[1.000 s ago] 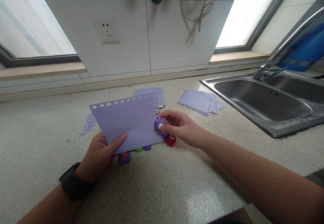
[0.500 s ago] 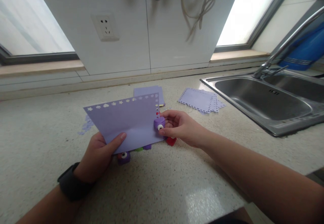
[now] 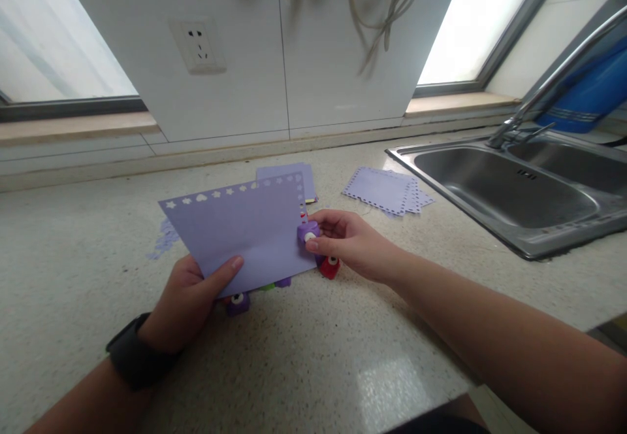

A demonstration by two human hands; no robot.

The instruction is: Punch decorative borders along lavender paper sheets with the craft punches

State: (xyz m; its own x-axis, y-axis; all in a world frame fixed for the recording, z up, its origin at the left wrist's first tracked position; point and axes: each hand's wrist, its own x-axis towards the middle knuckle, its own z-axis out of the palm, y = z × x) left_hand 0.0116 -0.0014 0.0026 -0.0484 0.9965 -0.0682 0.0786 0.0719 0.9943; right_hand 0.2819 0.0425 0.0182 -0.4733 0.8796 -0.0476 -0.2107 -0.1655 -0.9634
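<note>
My left hand (image 3: 189,297) grips the lower left corner of a lilac paper sheet (image 3: 245,231), thumb on top. Star and heart holes run along the sheet's top edge and down part of its right edge. My right hand (image 3: 350,241) pinches a small purple craft punch (image 3: 307,233) clamped on the sheet's right edge, thumb pressing its top. Under and beside the sheet, other small punches lie on the counter: a purple punch (image 3: 238,302), a red punch (image 3: 330,267), and green and purple ones mostly hidden.
A stack of punched lilac sheets (image 3: 385,192) lies near the steel sink (image 3: 509,192) with its tap (image 3: 548,87) at the right. More lilac sheets (image 3: 294,176) lie behind the held one. Paper scraps (image 3: 164,241) sit at the left. A wall socket (image 3: 198,45) is above.
My right thumb lifted off the punch, then pressed on it again, a little lower along the sheet's right edge. The sheet shifted slightly left.
</note>
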